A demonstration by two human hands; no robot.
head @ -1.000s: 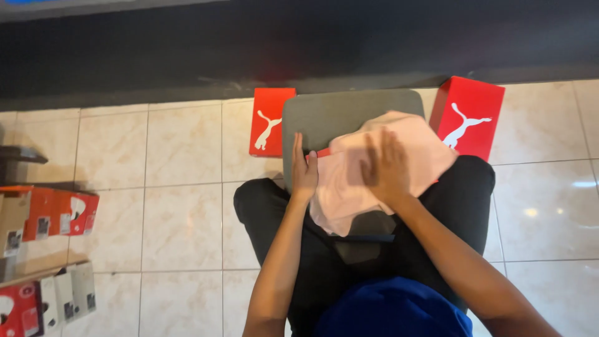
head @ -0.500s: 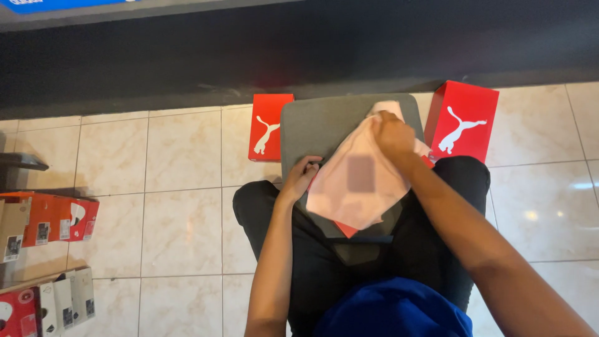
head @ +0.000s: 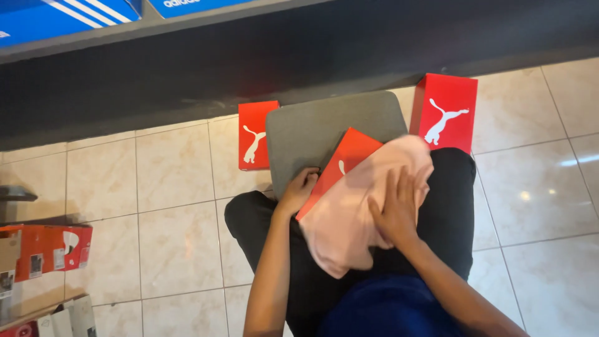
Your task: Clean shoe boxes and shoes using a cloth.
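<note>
A red shoe box (head: 344, 159) lies tilted on my lap, over a grey cushioned seat (head: 324, 125). A pale pink cloth (head: 349, 218) covers most of the box's lid. My right hand (head: 394, 209) presses flat on the cloth with fingers spread. Gripping the box's left edge is my left hand (head: 299, 190), fingers curled around it. My legs in black trousers sit under the box.
Two more red boxes stand on the tiled floor, one (head: 254, 134) left of the seat and one (head: 446, 112) right of it. Orange and red boxes (head: 43, 253) lie at the far left. A dark shelf base (head: 249, 68) runs across the top.
My right hand has slid down and back across the cloth toward me. The cloth now sits lower, baring the box's upper red corner. My left hand stays at the box's left edge.
</note>
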